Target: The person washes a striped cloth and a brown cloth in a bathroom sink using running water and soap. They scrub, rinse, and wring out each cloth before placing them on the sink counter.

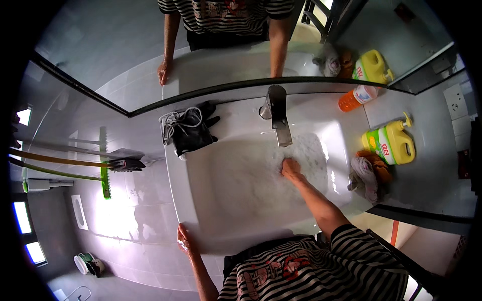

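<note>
A white washbasin (241,233) lies before me, with cloudy, bubbly water (241,180) in its bowl. My right hand (291,168) reaches down into it just below the spout of a dark metal faucet (280,116). Its fingers curl downward and are partly hidden, so whether they hold anything does not show. At the basin's front left corner, my left hand (183,237) is wet and curled against the outer rim. On the back left ledge rests a black pouch (192,135) with a light drawcord, and dark finger-like ends stick out behind it.
Right of the bowl stand a yellow pump jug (389,143), a bottle of orange liquid (357,98) and crumpled cloths (365,177). A mirror (233,64) runs along the back. Leftward are a green push broom (105,180), a mop (128,164) and buckets (84,262) on the floor.
</note>
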`<action>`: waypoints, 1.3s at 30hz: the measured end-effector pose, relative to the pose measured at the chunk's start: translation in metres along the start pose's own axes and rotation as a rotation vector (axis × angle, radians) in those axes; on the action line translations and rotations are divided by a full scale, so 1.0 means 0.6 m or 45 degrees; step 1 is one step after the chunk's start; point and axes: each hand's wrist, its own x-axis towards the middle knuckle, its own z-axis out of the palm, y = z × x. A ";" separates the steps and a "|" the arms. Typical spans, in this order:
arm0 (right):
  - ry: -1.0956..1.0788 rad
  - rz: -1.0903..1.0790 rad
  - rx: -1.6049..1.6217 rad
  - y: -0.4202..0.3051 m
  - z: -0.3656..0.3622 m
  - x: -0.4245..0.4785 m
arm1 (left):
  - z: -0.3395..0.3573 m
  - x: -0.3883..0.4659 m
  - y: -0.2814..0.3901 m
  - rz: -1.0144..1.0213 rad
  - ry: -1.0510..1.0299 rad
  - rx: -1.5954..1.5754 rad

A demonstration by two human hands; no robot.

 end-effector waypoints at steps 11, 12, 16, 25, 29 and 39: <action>-0.037 -0.006 -0.056 0.033 0.004 0.031 | 0.000 -0.007 0.027 -0.101 0.013 0.188; -0.039 -0.015 -0.070 0.044 0.018 0.037 | 0.004 -0.002 0.018 -0.088 0.028 0.200; -0.082 -0.033 -0.111 0.065 0.046 0.070 | 0.006 0.001 0.005 -0.094 0.056 0.273; -0.319 0.010 -0.168 0.054 0.063 0.100 | 0.004 -0.001 0.011 -0.122 0.026 0.362; -0.216 -0.264 -0.168 0.071 0.086 0.103 | -0.012 -0.015 0.002 -0.157 0.047 0.377; -0.205 -0.324 -0.304 0.108 0.106 0.124 | -0.001 -0.006 0.016 -0.042 0.009 0.469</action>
